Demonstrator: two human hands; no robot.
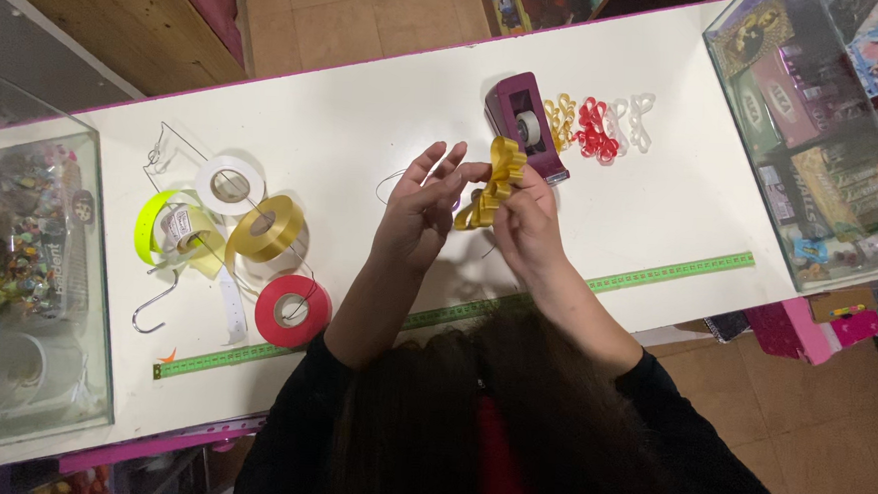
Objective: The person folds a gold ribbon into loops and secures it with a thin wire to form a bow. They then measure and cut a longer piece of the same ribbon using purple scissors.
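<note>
Pinching the gold ribbon bow (496, 183) between both hands' fingers (510, 189) near the table's (365, 123) far edge, hold the loops firmly together.

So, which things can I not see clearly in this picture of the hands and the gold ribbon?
- Head view: the gold ribbon bow is partly covered by the right hand, so its lower loops and the grip are hidden.
- The left hand shows only its back; whether its fingertips touch the bow cannot be told.
- The finished bows beside the tape dispenser are too small to count surely.
- The glass case on the left is cut off by the edge.
</note>
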